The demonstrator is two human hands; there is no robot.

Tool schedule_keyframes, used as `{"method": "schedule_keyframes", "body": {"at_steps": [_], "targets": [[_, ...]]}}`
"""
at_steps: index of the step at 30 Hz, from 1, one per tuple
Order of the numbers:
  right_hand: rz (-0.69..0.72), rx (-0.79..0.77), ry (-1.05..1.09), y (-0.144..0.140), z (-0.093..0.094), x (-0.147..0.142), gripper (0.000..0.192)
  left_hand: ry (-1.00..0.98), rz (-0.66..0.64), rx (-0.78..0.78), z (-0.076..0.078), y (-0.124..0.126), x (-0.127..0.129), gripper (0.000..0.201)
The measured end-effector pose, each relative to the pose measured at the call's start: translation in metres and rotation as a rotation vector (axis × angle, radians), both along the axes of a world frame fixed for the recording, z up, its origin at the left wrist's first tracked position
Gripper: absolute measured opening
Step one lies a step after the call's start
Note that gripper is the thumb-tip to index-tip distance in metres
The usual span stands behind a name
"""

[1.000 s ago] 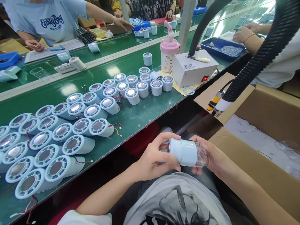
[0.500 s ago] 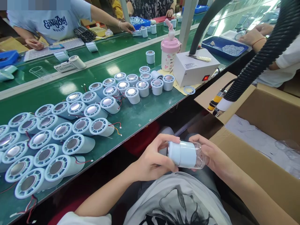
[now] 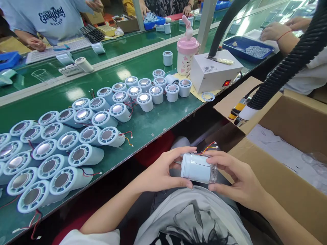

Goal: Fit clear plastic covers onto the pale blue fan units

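2 hands, left hand (image 3: 163,172) and right hand (image 3: 236,175), grip the pale blue cylinder (image 3: 196,167). It looks light, hard and smooth; hold its sides, not the thin wires (image 3: 208,148).

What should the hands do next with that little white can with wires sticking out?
Probably tuck the red and yellow wires down. Left hand and right hand grip the pale blue plastic cylinder by its ends over the lap, and the wires poke loosely out above its clear end.

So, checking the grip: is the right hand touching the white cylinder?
Touching: the head view shows the right hand fingers on the white cylinder.
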State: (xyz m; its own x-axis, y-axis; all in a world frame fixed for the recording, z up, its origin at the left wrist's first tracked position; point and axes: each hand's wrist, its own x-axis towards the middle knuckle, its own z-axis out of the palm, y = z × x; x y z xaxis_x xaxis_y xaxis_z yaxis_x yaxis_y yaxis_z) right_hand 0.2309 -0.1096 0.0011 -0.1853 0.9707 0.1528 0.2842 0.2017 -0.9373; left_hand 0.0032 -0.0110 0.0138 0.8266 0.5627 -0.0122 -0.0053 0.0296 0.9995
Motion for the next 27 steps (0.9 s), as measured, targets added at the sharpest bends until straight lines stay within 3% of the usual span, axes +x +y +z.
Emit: {"method": "schedule_keyframes", "body": {"at_steps": [4, 12, 17, 22, 27], "targets": [[-0.016, -0.047, 0.074, -0.001, 0.002, 0.000, 0.046, 0.012, -0.032, 0.090, 0.000, 0.003, -0.001, 0.081], [-0.014, -0.300, 0.302, 0.000, 0.008, -0.004, 0.042, -0.073, -0.035, 0.322, -0.001, 0.008, -0.002, 0.079], [-0.021, -0.493, 0.490, 0.003, 0.012, -0.008, 0.041, -0.059, -0.039, 0.353, -0.001, 0.008, -0.003, 0.080], [-0.030, -0.551, 0.583, 0.006, 0.009, -0.011, 0.036, -0.064, -0.052, 0.350, -0.003, 0.009, -0.003, 0.082], [0.001, -0.675, 0.653, 0.009, 0.005, -0.013, 0.045, -0.084, -0.061, 0.343, -0.003, 0.009, -0.003, 0.080]]}}
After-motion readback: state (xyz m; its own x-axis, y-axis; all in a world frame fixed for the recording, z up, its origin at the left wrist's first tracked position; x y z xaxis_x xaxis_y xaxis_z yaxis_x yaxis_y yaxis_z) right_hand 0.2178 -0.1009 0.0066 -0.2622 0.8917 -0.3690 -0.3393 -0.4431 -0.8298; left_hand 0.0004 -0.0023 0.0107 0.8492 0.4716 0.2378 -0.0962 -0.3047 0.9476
